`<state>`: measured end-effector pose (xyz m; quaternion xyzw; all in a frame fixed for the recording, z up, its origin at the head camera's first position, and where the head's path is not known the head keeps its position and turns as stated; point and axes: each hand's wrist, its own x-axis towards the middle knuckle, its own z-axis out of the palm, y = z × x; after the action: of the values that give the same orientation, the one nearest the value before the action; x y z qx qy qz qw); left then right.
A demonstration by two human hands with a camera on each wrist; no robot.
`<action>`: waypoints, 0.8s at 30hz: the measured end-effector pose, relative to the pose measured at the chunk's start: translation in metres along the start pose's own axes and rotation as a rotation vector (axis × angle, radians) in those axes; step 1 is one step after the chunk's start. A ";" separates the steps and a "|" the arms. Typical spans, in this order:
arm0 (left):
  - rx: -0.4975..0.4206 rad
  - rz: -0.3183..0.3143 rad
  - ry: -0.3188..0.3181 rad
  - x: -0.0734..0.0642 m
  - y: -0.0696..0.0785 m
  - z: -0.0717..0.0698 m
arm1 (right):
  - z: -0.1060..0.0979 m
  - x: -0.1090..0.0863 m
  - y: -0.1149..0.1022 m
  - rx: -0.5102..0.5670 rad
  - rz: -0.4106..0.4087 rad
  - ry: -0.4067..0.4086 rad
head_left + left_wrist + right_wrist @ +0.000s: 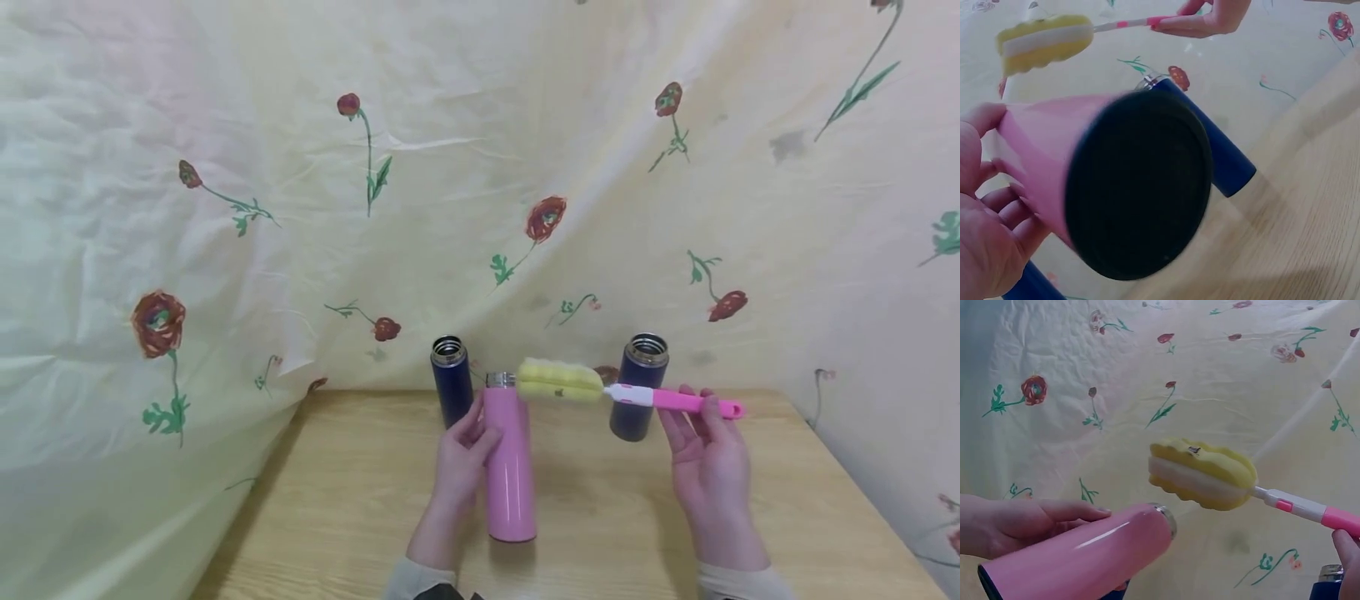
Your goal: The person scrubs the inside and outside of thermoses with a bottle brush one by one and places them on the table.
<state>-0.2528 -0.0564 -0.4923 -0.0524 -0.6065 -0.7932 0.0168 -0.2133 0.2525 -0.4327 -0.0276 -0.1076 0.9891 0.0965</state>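
My left hand (459,457) grips a pink bottle (510,467) around its upper part, lifted off the table. The bottle has a bare metal neck, and its black base (1141,187) faces the left wrist camera. My right hand (712,467) holds a bottle brush by its pink handle (686,402), fingers and thumb pinching it. The yellow and white sponge head (1204,475) of the brush points left, close beside the bottle's neck in the head view and apart from it in the right wrist view.
A dark blue bottle (452,383) without a lid stands behind my left hand. Another dark blue bottle (637,417), also lidless, stands behind the brush handle. The wooden table (337,500) ends at a hanging flower-patterned cloth (450,250) at the back and left.
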 end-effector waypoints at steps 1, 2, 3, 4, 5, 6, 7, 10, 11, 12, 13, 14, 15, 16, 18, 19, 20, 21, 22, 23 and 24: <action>-0.005 0.004 -0.002 0.000 -0.001 0.001 | -0.001 0.000 0.002 -0.012 0.005 -0.004; -0.006 0.008 -0.010 0.001 -0.002 0.001 | -0.001 0.001 0.003 -0.025 0.009 -0.007; -0.012 0.010 -0.020 0.001 -0.002 0.002 | -0.002 0.002 0.005 -0.039 0.011 -0.007; -0.020 0.009 -0.032 0.001 -0.003 0.002 | -0.003 0.003 0.006 -0.054 0.012 -0.004; -0.025 0.000 -0.039 0.001 -0.003 0.002 | -0.004 0.003 0.008 -0.073 0.010 0.002; -0.031 -0.008 -0.051 0.001 -0.003 0.002 | -0.005 0.003 0.010 -0.088 0.006 0.008; -0.035 -0.013 -0.068 0.000 -0.003 0.002 | -0.005 0.004 0.012 -0.104 0.000 0.015; -0.042 -0.021 -0.117 -0.004 -0.001 0.002 | -0.006 0.005 0.018 -0.127 -0.030 0.050; -0.035 -0.019 -0.137 -0.005 0.000 0.003 | -0.006 0.005 0.021 -0.136 -0.045 0.068; -0.033 -0.014 -0.160 -0.006 0.000 0.003 | -0.006 0.005 0.023 -0.142 -0.058 0.089; -0.024 -0.003 -0.183 -0.007 0.001 0.004 | -0.006 0.005 0.025 -0.151 -0.072 0.108; -0.013 -0.003 -0.196 -0.008 0.001 0.004 | -0.005 0.005 0.027 -0.157 -0.082 0.133; 0.002 0.001 -0.209 -0.009 0.002 0.005 | -0.005 0.006 0.028 -0.169 -0.093 0.160; 0.015 0.005 -0.220 -0.010 0.002 0.005 | -0.004 0.006 0.029 -0.180 -0.102 0.179; 0.039 0.012 -0.225 -0.010 0.002 0.007 | -0.003 0.007 0.030 -0.201 -0.115 0.218; 0.056 0.017 -0.219 -0.010 0.002 0.007 | -0.003 0.007 0.030 -0.213 -0.121 0.231; 0.064 0.013 -0.208 -0.010 0.001 0.008 | -0.003 0.007 0.030 -0.223 -0.126 0.243; 0.068 0.014 -0.197 -0.010 0.001 0.009 | -0.002 0.007 0.029 -0.233 -0.130 0.252; 0.070 0.012 -0.185 -0.010 0.001 0.009 | -0.002 0.008 0.029 -0.240 -0.131 0.256; 0.073 0.013 -0.171 -0.009 0.000 0.009 | -0.002 0.008 0.028 -0.248 -0.133 0.263; 0.069 0.013 -0.159 -0.009 0.000 0.010 | -0.002 0.008 0.028 -0.253 -0.134 0.266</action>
<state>-0.2432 -0.0473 -0.4907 -0.1185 -0.6327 -0.7649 -0.0244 -0.2261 0.2282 -0.4414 -0.1627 -0.2188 0.9467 0.1712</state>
